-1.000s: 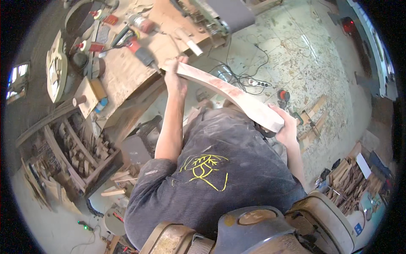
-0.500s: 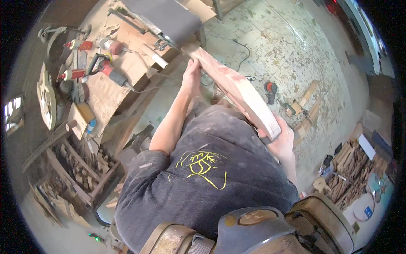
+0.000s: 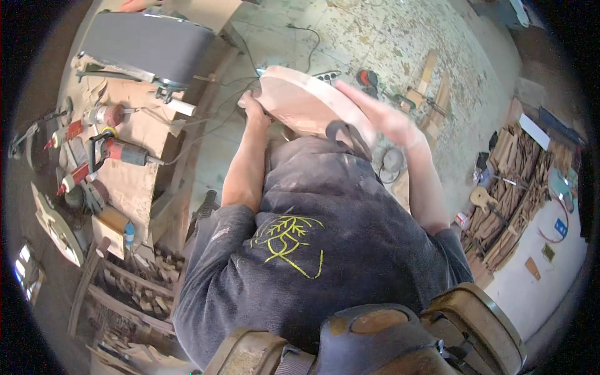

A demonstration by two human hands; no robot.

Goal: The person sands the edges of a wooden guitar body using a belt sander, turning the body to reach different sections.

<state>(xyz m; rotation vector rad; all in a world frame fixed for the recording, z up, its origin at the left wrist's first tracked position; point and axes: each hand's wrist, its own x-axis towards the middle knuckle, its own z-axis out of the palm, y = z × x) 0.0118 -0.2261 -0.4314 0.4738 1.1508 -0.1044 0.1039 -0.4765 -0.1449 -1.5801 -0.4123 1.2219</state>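
A thick, pale wooden board (image 3: 300, 103) with a curved far edge is held in front of my body, its broad reddish-brown face showing. My left hand (image 3: 253, 105) grips its left end, fingers closed around the corner. Along the right part of the far edge lies my right hand (image 3: 381, 119), somewhat blurred, with its fingers stretched out flat. A dark curved shape shows at the board's near right side, next to my shirt; I cannot make out what it is.
Left of me, a workbench (image 3: 134, 194) carries a belt sander (image 3: 147, 47), a red-and-black power tool (image 3: 125, 152) and red-capped bottles. A corded sander (image 3: 367, 80) and clamped wood strips (image 3: 428, 78) lie on the floor ahead. Stacked wood offcuts (image 3: 515, 169) stand at the right.
The board has swung away from the belt sander and turned so that its broad face shows. My right hand has moved from its near end onto the far edge. My view has shifted right.
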